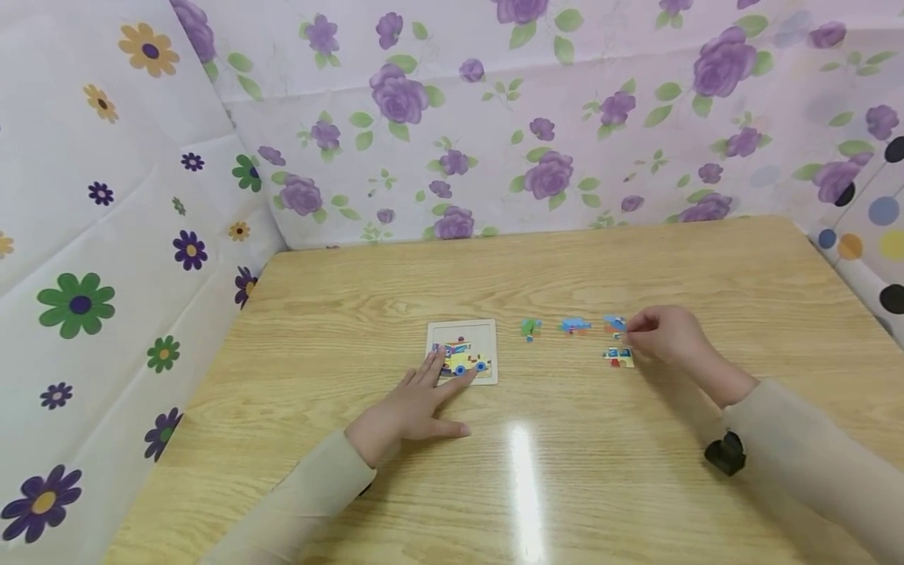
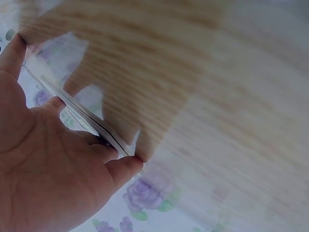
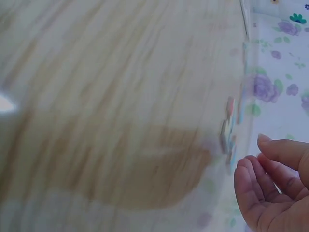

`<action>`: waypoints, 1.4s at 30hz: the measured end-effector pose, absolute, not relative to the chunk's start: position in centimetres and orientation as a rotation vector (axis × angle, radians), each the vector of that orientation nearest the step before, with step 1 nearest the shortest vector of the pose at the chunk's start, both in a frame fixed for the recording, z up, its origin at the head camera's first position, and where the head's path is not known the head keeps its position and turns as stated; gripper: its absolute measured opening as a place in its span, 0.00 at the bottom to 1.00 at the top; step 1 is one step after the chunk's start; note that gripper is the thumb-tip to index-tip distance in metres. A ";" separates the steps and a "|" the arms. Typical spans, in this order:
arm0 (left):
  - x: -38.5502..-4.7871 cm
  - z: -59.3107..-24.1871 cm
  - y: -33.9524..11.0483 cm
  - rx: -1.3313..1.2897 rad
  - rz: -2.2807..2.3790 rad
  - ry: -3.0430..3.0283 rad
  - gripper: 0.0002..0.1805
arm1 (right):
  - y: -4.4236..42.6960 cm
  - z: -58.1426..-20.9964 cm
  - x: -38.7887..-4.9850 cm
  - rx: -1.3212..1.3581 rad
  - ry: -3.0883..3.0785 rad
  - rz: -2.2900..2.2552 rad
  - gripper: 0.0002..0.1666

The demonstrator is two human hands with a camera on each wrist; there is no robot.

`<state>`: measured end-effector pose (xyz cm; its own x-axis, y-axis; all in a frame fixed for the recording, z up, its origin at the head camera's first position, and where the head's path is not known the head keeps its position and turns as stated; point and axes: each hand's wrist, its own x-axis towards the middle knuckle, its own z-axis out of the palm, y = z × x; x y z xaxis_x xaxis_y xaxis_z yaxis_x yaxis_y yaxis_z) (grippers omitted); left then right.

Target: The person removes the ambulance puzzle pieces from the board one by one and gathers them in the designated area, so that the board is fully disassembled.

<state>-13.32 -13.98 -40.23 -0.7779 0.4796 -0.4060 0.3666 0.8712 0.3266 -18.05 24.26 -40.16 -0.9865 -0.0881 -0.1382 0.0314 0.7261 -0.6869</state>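
Observation:
A square wooden puzzle board [image 1: 461, 323] with a pale frame lies on the table, a yellow truck picture partly filling it. My left hand [image 1: 413, 404] rests on its lower left part with fingers spread; in the left wrist view the fingers of that hand [image 2: 53, 169] touch the thin board edge [image 2: 87, 113]. To the right, my right hand [image 1: 667, 336] is beside a blue and orange puzzle piece [image 1: 613, 322], fingertips at its edge. Below them lies a yellow puzzle piece [image 1: 619, 358] with blue windows. In the right wrist view the right hand [image 3: 277, 188] has loosely bent fingers, nothing visible between them.
Between the board and the right hand lie a green puzzle piece [image 1: 530, 328] and a blue puzzle piece [image 1: 575, 325]. The wood-grain table [image 1: 565, 471] carries a bright light reflection near its front. Floral cloth [image 1: 452, 118] hangs behind it and at the left.

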 end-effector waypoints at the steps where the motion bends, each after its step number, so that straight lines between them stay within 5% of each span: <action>1: -13.3 -40.2 -14.0 0.618 0.312 2.555 0.45 | 24.1 -40.1 -18.0 -0.052 2.769 -1.111 0.13; 42: -13.7 -41.0 -14.1 0.622 0.161 2.606 0.46 | 10.7 -40.7 -20.3 -0.398 2.617 -1.452 0.14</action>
